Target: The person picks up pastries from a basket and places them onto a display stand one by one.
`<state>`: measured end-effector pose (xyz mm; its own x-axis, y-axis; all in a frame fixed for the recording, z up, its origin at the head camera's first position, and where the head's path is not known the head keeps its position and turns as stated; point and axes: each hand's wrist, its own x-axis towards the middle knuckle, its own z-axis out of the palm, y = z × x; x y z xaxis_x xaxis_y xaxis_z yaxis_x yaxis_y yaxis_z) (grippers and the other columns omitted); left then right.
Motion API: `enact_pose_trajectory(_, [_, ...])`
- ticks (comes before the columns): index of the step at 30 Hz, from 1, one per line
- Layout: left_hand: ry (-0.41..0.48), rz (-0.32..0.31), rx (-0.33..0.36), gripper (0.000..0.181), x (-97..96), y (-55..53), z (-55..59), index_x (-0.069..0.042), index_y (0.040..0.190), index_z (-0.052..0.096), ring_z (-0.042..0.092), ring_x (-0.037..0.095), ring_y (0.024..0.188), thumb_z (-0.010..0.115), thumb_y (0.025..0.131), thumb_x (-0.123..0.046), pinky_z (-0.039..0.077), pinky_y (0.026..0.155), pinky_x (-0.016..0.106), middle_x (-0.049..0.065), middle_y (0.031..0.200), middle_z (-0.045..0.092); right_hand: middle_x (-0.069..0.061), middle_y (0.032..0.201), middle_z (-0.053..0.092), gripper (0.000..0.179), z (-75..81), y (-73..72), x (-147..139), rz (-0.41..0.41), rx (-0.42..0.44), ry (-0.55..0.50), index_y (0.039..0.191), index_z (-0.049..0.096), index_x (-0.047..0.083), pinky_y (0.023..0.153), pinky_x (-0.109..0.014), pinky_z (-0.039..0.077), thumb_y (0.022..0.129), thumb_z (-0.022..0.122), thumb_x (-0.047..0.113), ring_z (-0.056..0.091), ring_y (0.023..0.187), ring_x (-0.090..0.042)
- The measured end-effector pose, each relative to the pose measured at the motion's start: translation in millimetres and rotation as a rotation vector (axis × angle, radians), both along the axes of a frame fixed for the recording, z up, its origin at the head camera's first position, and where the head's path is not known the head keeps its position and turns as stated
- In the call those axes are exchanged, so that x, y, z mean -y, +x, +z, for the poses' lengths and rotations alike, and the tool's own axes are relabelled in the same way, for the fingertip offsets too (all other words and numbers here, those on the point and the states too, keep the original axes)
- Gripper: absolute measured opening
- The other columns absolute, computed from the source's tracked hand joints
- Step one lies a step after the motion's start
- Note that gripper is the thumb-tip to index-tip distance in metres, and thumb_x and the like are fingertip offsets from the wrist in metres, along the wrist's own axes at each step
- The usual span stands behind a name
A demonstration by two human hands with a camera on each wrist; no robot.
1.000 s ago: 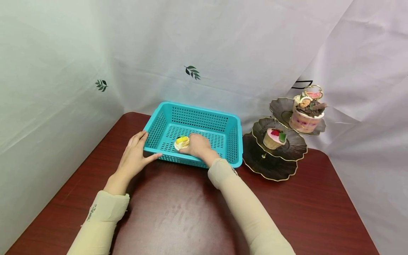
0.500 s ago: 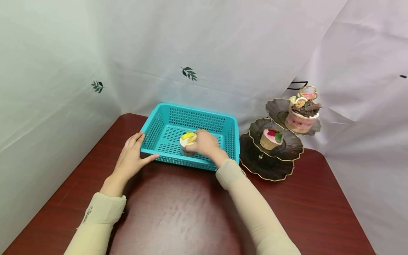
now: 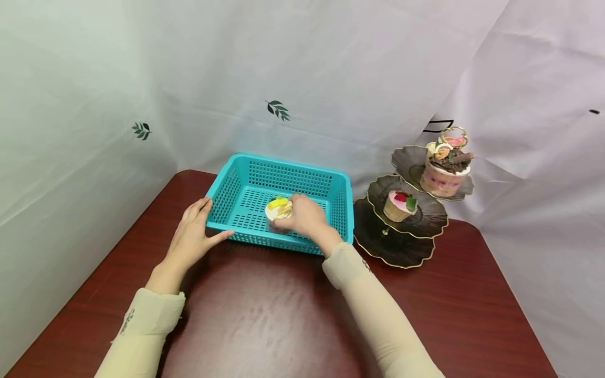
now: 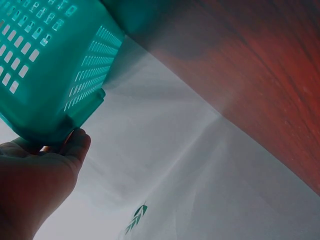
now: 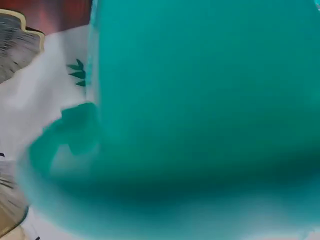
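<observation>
My right hand [image 3: 307, 216] reaches over the near wall of a turquoise plastic basket [image 3: 298, 167] and grips a small dessert cup [image 3: 278, 211]. Cream and a yellow fruit slice top the cup; its lower part sits behind the near rim. My left hand [image 3: 190, 236] holds the basket's near left corner, thumb along the front edge and fingers at the left rim. In the left wrist view, the fingertips of the left hand [image 4: 37, 175] touch the rim of the basket [image 4: 45, 110]. The basket wall [image 5: 210, 100] fills most of the right wrist view and hides the right hand.
Right of the basket stands a tiered dark tray stand [image 3: 397, 249] with gold edges. Its middle tier bears a pink-topped cupcake [image 3: 398, 207]; a chocolate-topped dessert cup [image 3: 445, 176] and other decorated sweets are on the top tier. Pale cloth [image 3: 212, 79] hangs behind the dark red table [image 3: 255, 304].
The dessert cup has moved slightly right and come upright in my right hand, low in the basket. My left hand stays at the corner. The head view has shifted a little.
</observation>
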<state>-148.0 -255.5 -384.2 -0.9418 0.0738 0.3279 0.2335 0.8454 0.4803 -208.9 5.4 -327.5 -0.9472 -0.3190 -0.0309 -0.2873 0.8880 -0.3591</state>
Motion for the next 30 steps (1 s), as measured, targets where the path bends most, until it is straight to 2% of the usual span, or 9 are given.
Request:
enact_pose_trajectory(10, [0.002,-0.003,-0.006,0.095,0.0,1.3,0.0,0.011,0.144,0.033,0.027,0.044,0.137,0.077,0.079,-0.043,0.033,0.106,0.064,0.027,0.149,0.032,-0.001,0.102,0.063,0.066,22.9,11.5,-3,0.014,-0.021,-0.007,0.125,0.057,0.01,0.061,-0.026,0.046,0.075,0.071,0.05,0.056,0.08,-0.015])
enact_pose_trajectory(19, [0.004,-0.01,-0.017,0.095,-0.5,0.8,-1.7,0.011,0.144,0.033,0.028,0.044,0.137,0.077,0.079,-0.043,0.032,0.106,0.064,0.027,0.149,0.033,-0.001,0.103,0.064,0.065,31.5,18.9,-16,0.008,0.001,-0.049,0.126,0.057,0.01,0.062,-0.027,0.047,0.076,0.072,0.049,0.057,0.081,-0.015])
enact_pose_trajectory(30, [0.014,-0.008,0.015,0.097,1.3,1.2,-0.4,0.008,0.146,0.031,0.025,0.044,0.139,0.075,0.08,-0.046,0.03,0.107,0.065,0.025,0.151,0.03,-0.003,0.113,0.063,0.07,45.5,24.1,-30,0.002,-0.037,-0.056,0.13,0.056,0.009,0.072,-0.032,0.051,0.075,0.072,0.051,0.057,0.09,-0.017])
